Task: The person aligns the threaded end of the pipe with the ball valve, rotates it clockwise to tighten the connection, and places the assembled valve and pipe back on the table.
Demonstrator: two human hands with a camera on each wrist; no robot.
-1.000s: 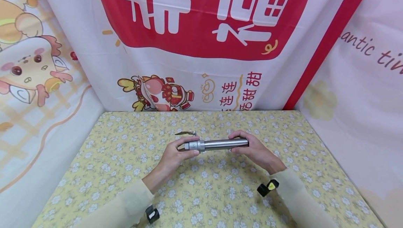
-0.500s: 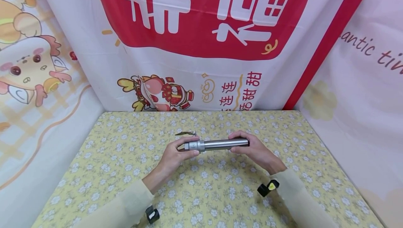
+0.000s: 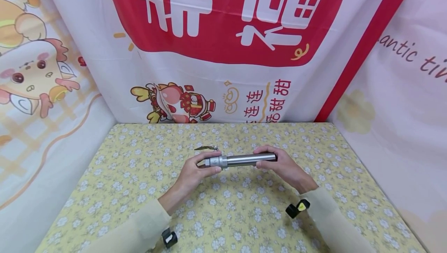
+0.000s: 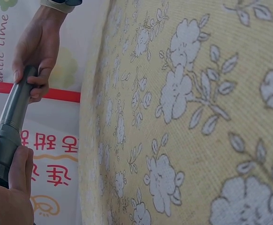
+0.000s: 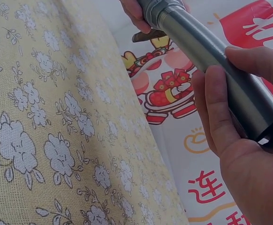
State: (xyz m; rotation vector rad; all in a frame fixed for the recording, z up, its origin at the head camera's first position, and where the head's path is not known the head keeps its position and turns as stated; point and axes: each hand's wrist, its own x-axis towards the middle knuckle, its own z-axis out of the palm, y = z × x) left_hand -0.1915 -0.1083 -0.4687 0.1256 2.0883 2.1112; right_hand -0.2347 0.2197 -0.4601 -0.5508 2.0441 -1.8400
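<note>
Pipe (image 3: pixel 242 160) and valve (image 3: pixel 215 162) held in line above the desk (image 3: pixel 223 222).
In the head view, the left hand (image 3: pixel 195 170) grips the valve at the pipe's left end and the right hand (image 3: pixel 282 165) clasps its right end, probably to keep both level; a handle (image 3: pixel 206 148) juts out beyond the pipe's line. In the left wrist view, the valve is clasped from opposite sides, likely for steadiness. In the right wrist view, the pipe's rim shows just past the grip.
</note>
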